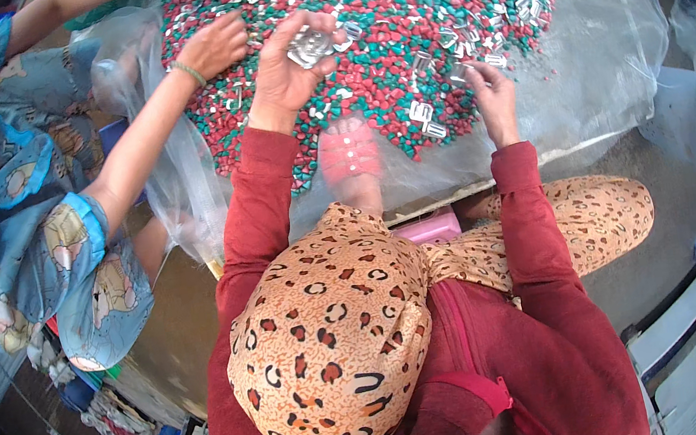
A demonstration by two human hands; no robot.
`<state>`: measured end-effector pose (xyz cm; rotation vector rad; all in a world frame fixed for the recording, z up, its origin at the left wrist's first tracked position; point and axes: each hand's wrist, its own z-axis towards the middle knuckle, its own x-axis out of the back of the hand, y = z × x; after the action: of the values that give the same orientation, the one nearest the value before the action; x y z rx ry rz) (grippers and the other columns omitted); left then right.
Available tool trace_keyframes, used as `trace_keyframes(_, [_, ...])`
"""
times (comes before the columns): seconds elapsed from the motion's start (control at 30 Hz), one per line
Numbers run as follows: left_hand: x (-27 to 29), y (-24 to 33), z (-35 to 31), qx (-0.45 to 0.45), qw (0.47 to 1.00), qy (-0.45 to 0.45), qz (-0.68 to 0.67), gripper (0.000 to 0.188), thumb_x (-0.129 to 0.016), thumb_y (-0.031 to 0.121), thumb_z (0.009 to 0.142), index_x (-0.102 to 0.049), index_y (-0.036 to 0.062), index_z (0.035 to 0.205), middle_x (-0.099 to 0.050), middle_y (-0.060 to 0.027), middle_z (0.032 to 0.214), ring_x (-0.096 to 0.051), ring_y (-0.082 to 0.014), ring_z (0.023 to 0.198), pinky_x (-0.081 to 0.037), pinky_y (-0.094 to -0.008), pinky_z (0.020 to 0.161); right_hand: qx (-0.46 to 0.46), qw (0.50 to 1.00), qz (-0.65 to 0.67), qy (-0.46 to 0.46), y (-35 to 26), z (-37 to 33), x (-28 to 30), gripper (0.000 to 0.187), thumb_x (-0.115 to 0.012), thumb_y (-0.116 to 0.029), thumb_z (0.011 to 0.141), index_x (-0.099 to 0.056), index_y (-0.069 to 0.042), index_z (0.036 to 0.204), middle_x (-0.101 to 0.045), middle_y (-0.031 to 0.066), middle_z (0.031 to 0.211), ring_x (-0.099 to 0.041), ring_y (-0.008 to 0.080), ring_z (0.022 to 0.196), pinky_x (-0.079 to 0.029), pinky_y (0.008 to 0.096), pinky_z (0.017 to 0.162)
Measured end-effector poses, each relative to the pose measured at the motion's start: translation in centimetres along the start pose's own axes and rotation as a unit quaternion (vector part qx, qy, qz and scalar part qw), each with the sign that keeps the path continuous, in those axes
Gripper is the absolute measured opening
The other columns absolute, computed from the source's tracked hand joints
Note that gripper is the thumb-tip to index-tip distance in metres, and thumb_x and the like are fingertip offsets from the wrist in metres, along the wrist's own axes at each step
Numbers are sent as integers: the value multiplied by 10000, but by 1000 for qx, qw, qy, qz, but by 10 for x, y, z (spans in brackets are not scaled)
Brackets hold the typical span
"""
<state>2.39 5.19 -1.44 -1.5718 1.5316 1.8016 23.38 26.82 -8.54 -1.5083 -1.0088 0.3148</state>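
My left hand is raised over the pile, palm up, its fingers curled round a clump of clear plastic pieces. To the right, my right hand pinches a single clear plastic piece between thumb and fingers, low over the heap. Beneath both lies a wide spread of small red, green and white pieces. More clear pieces with a slot in them, such as a pair near the front edge, are scattered on top. What the small coloured pieces are, I cannot make out.
At the left, another person's hand rests on the pile, with a second hand above it. My foot in a pink sandal sits at the pile's front edge. A translucent sheet lies under everything. A pale bucket is at the right.
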Motion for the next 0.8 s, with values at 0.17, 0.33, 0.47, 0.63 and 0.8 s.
trace_keyframes(0.17, [-24, -50, 45, 107, 910, -26, 399, 258, -638, 273, 813, -664, 36, 912, -601, -18, 764, -530, -77, 599, -407, -218, 463, -194, 877, 438, -8, -3, -10, 26, 192, -512, -78, 801, -516, -48, 991, -622, 118, 904, -592, 256, 829, -467, 382, 759])
trace_keyframes(0.33, [-9, -112, 71, -103, 430, -117, 889, 135, -610, 132, 760, -653, 26, 830, -606, -126, 840, -608, -255, 753, -517, -421, 658, -141, 798, 581, -79, -20, -18, 15, 184, -518, -86, 773, -488, -57, 952, -465, 35, 688, -476, 183, 688, -415, 342, 655])
trace_keyframes(0.47, [-13, -125, 55, -97, 365, -121, 918, 88, -585, 19, 707, -611, -8, 787, -557, -170, 868, -598, -312, 855, -525, -405, 633, -180, 792, 566, -141, -20, -19, 11, 61, -529, -123, 842, -509, -81, 882, -276, -40, 541, -301, 87, 471, -283, 246, 448])
trace_keyframes(0.63, [2, -114, 16, -3, 411, -92, 907, 207, -674, 159, 709, -626, 8, 842, -555, -170, 919, -600, -336, 888, -507, -449, 700, -217, 845, 469, -140, -22, -27, 12, 96, -494, -131, 895, -540, -71, 953, -249, -68, 507, -207, 47, 378, -169, 209, 332])
trace_keyframes(0.8, [16, -67, 12, 36, 453, 13, 891, 271, -690, 331, 728, -674, 130, 909, -555, -157, 919, -607, -330, 860, -500, -437, 704, -174, 855, 474, -115, -24, -16, 14, 139, -486, -124, 898, -532, -37, 996, -248, -67, 508, -208, 40, 380, -175, 205, 329])
